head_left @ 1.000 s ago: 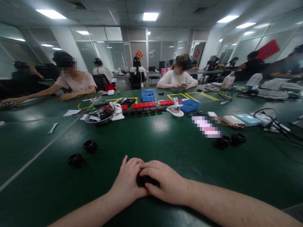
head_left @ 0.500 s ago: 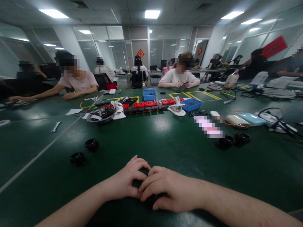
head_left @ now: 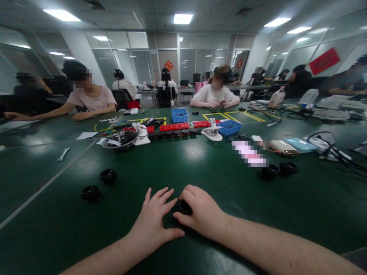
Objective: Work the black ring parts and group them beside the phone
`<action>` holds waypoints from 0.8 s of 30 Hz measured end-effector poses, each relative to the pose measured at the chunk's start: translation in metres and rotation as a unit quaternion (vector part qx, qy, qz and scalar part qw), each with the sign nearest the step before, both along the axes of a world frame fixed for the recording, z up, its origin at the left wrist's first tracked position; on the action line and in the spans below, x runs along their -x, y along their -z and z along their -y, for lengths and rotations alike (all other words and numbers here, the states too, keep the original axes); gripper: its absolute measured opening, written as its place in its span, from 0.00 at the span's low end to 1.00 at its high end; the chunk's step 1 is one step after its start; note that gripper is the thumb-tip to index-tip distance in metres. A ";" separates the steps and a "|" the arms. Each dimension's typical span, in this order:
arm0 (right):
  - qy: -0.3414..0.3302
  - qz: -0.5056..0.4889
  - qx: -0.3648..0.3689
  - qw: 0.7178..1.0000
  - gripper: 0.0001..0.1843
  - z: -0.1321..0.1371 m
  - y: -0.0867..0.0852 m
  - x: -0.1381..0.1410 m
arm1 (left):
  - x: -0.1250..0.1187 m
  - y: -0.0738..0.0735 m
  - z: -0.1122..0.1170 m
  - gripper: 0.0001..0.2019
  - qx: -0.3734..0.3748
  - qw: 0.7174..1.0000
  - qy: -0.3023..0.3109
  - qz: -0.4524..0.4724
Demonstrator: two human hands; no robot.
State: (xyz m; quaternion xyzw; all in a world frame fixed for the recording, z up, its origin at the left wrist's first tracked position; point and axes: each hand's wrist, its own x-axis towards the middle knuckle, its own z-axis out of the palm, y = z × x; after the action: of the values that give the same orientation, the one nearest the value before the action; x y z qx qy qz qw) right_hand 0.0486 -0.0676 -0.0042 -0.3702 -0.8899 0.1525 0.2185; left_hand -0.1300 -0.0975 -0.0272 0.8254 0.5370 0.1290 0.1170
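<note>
My right hand [head_left: 200, 208] curls its thumb and fingers round a small black round part [head_left: 184, 207] low on the green table. The hand covers much of that part, so its exact kind is unclear. Just to its left, my left hand [head_left: 156, 214] is spread, with its fingers apart and nothing in them. Its thumb points toward the right hand's thumb. Two similar black ring-shaped parts, a nearer one [head_left: 91, 194] and a farther one [head_left: 108, 176], sit off to the left. Another pair, one [head_left: 269, 172] beside the other [head_left: 288, 168], lies at the right.
A metal bowl [head_left: 119, 144] of dark parts, red power strips [head_left: 174, 126], a white clip stand [head_left: 212, 131] and blue bins [head_left: 229, 128] line the middle. A wrench [head_left: 63, 154] lies left; power banks [head_left: 299, 145] and cables are right. Co-workers [head_left: 215, 93] sit across the table.
My left hand has drawn away from the right hand and its fingers have spread. My right hand has shifted slightly forward and now closes round the black part, which shows more. The view has turned slightly.
</note>
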 end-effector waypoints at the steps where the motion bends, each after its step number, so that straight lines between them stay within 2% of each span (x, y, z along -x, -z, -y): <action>1: 0.007 0.002 -0.003 1.000 0.10 0.001 0.001 0.002 | -0.005 0.000 0.002 0.34 -0.003 1.000 0.002 0.006; 4: 0.010 0.006 -0.011 1.000 0.09 0.006 0.005 0.008 | -0.015 -0.001 0.005 0.29 -0.015 1.000 -0.002 0.025; 8: -0.047 0.005 -0.016 0.999 0.14 0.009 0.006 0.009 | -0.014 -0.004 0.001 0.19 -0.025 0.999 -0.001 0.042; 11: -0.153 -0.020 0.007 0.988 0.18 0.005 -0.001 0.001 | -0.007 -0.004 -0.005 0.22 0.033 0.995 0.073 0.063; 14: -0.278 -0.051 0.056 0.958 0.13 0.003 -0.013 -0.008 | 0.001 -0.007 -0.009 0.25 0.091 0.985 0.134 0.062; 17: -0.346 -0.055 0.100 0.931 0.13 0.006 -0.022 -0.012 | 0.005 -0.012 -0.011 0.25 0.111 0.976 0.179 0.049; 20: -0.361 -0.049 0.118 0.924 0.15 0.009 -0.026 -0.012 | 0.005 -0.018 -0.011 0.23 0.113 0.968 0.221 0.046; 24: -0.344 -0.043 0.089 0.934 0.13 0.011 -0.022 -0.010 | 0.005 -0.021 -0.010 0.23 0.125 0.965 0.228 0.042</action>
State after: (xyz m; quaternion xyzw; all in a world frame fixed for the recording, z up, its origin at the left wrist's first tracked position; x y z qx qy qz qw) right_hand 0.0588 -0.0788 0.0179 -0.0522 -0.9354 0.3125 0.1568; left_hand -0.1350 -0.0873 -0.0066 0.8985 0.3414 0.0651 0.2682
